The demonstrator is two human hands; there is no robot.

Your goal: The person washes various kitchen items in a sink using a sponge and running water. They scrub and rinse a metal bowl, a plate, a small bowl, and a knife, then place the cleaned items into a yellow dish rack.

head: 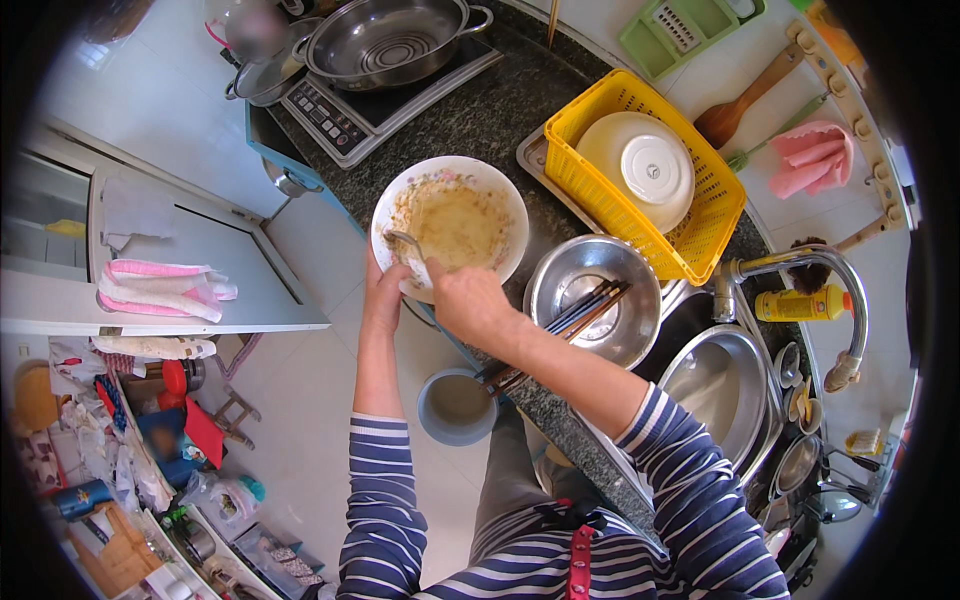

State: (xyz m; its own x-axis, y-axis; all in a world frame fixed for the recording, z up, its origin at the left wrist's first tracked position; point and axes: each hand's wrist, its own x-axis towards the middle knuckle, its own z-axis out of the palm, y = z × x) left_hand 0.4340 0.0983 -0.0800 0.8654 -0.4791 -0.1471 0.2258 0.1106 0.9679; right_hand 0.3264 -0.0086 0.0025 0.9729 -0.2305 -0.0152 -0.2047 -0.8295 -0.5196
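Note:
A white bowl with a floral pattern (516,225) is tilted over the counter's edge, with cloudy brownish liquid and food residue inside. My left hand (386,289) grips its lower left rim. In my right hand (469,296) is a metal spoon (406,238), whose far end lies against the bowl's inner left side; my fingers hide part of it. Right of the bowl, a stainless steel basin (637,262) has several chopsticks (589,309) lying across it, partly behind my right forearm. A grey-blue bucket with liquid (429,424) stands on the floor below.
A yellow plastic basket (720,240) holds upturned bowls beside the sink. Under the faucet (817,259), another metal basin (761,375) contains cloudy water. An induction cooker (330,124) carries a wide steel pot (390,45). An open white door (240,262) stands at left.

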